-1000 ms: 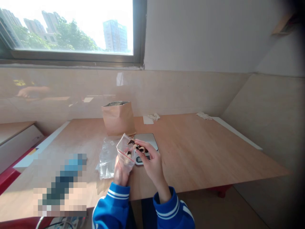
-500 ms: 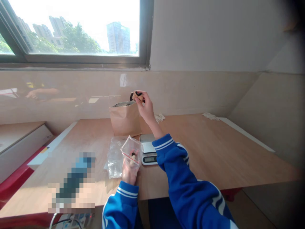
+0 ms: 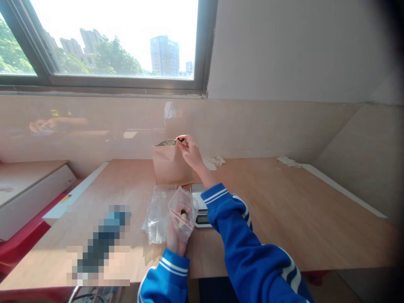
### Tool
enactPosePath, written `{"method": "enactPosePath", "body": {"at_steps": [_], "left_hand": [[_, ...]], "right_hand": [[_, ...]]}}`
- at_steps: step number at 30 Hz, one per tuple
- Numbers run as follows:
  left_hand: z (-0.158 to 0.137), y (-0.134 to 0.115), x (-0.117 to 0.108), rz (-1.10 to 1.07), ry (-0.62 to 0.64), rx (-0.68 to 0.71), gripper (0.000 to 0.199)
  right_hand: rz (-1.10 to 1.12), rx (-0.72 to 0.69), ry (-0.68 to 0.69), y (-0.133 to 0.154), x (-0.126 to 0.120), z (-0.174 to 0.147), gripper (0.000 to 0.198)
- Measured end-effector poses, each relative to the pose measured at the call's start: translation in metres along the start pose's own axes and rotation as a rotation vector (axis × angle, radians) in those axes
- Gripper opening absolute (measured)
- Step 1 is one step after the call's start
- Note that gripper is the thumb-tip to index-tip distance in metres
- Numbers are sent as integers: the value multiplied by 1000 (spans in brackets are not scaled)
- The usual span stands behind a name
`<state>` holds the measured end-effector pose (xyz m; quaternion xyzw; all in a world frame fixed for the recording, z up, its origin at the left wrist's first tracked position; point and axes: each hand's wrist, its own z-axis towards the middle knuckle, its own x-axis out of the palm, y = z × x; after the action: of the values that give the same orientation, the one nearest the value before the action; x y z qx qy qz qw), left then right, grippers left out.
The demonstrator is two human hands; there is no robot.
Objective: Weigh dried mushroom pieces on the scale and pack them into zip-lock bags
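My right hand (image 3: 190,150) pinches a small tan cookie with dark patches (image 3: 181,142). It is at the right side of the mouth of a brown paper pouch (image 3: 170,166), which stands upright and open, its lining silvery. Nearer me, my left hand (image 3: 177,237) is closed around a clear zip bag (image 3: 179,198) with a red seal line, its mouth open and facing up. Inside that bag shows a tan and dark piece (image 3: 183,213). A white digital scale (image 3: 202,221) lies just right of the bag, partly covered by my right sleeve.
More clear plastic bags (image 3: 158,214) lie flat left of my left hand. A blurred-out dark object (image 3: 101,242) with a cable rests on the table's left part. Crumpled white material (image 3: 217,160) and another white scrap (image 3: 288,162) lie along the back edge by the wall.
My right hand has come down from above the pouch to its rim, still pinching a cookie. My left hand keeps holding the zip bag. The whole view has shifted slightly.
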<state>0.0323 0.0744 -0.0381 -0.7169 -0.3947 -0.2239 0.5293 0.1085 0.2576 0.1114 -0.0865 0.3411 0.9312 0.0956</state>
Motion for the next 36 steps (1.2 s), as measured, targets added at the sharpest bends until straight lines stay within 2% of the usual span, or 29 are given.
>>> {"method": "enactPosePath", "body": {"at_steps": [5, 8, 11, 14, 18, 24, 29, 36], "left_hand": [[1, 2, -4, -4, -2, 3, 25], [2, 3, -6, -4, 12, 20, 27], [3, 3, -6, -34, -3, 8, 24], [3, 2, -4, -51, -28, -10, 20], [4, 2, -2, -83, -16, -5, 20], [7, 1, 1, -127, -51, -8, 19], [4, 1, -2, -99, -11, -14, 23], [4, 0, -4, -50, 18, 0, 23]], "right_hand": [[49, 26, 40, 16, -3, 1, 15], [37, 26, 111, 26, -7, 2, 11], [22, 0, 224, 37, -14, 1, 15], [-72, 41, 288, 45, -21, 0, 22], [-171, 105, 312, 54, -29, -5, 25], [-152, 76, 370, 65, -39, -14, 25], [-221, 92, 403, 77, -48, -22, 26], [-217, 51, 344, 82, -49, -41, 32]]}}
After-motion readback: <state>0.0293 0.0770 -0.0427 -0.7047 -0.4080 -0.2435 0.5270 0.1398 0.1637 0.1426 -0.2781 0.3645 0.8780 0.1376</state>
